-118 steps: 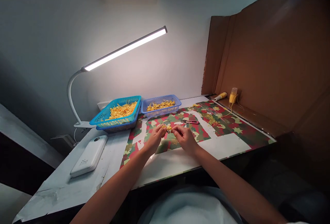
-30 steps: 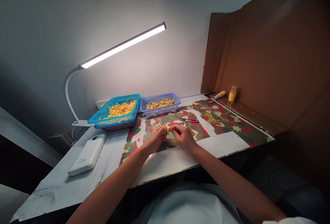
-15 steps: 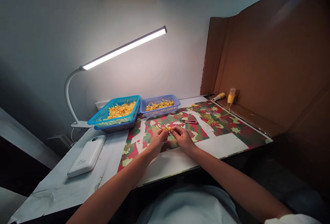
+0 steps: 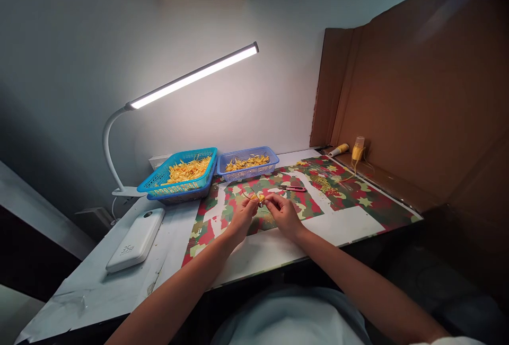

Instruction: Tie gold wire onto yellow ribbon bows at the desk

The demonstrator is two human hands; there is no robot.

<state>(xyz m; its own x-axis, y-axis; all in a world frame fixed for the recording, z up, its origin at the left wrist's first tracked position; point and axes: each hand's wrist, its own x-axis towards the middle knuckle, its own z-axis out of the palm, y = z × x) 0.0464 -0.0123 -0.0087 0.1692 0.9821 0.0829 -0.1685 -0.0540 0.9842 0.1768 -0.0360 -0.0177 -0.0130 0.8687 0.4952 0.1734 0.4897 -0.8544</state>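
Note:
Between my hands is a small yellow ribbon-like piece (image 4: 261,197), with a thin cord end sticking up to the left. My left hand (image 4: 243,219) pinches its left side and my right hand (image 4: 284,217) pinches its right side, the fingertips almost touching. Something small and shiny shows just under the piece, too small to name. Both hands are above the camouflage-patterned mat (image 4: 310,204). Behind my right hand lie slim thread snips (image 4: 292,188) with a pinkish handle.
A turquoise basket (image 4: 149,180) and a lilac basket (image 4: 228,175) hold yellow pieces at the back. A lit lamp (image 4: 194,76) reaches over them. On the left lies a white power bank (image 4: 135,241). Yellow thread spools (image 4: 358,150) stand by the cardboard wall (image 4: 413,96); green-yellow scraps (image 4: 324,185) lie nearby.
Both hands keep their pinch in nearly the same spot. The yellow piece shows a little more between the fingertips, and the view has shifted slightly.

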